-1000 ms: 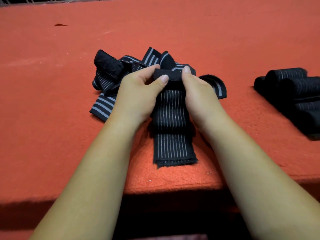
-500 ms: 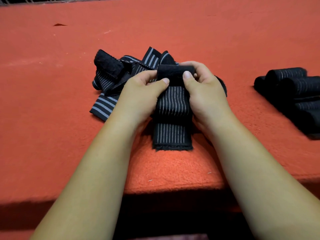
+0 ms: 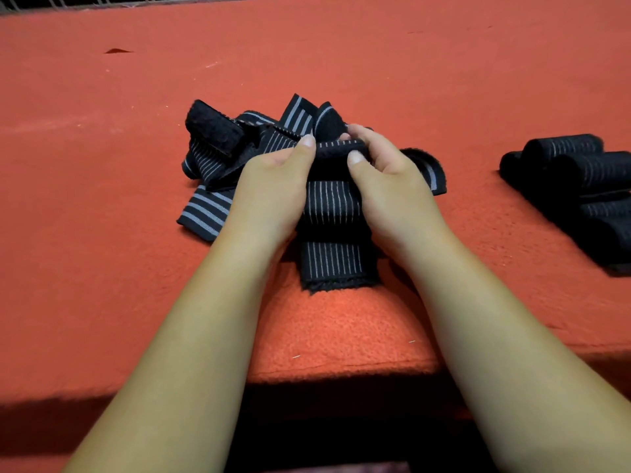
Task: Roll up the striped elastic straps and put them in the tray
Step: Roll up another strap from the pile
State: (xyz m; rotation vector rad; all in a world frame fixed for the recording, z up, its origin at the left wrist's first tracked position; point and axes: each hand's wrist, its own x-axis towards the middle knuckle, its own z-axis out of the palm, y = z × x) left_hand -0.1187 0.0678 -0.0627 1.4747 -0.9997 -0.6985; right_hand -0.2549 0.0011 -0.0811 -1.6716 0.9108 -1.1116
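A black elastic strap with thin white stripes [image 3: 333,230] lies in front of me on the orange felt table [image 3: 102,233], its far end wound into a small roll. My left hand [image 3: 269,189] and my right hand [image 3: 389,186] both grip that roll, thumbs on top and fingers curled behind it. The strap's loose tail reaches toward the table's near edge. Behind my hands sits a heap of unrolled striped straps [image 3: 232,155]. At the right lie several rolled straps [image 3: 580,186], packed side by side; whether a tray is under them I cannot tell.
The table's near edge [image 3: 341,373] drops into dark shadow just below the strap's tail. A wire rack or grille [image 3: 136,0] runs along the far edge at the top left. A small dark scrap [image 3: 116,51] lies far back on the felt.
The roll has grown as both hands turned it, and the loose tail has shortened, drawn away from the near edge. The heap and the rolled straps have not moved.
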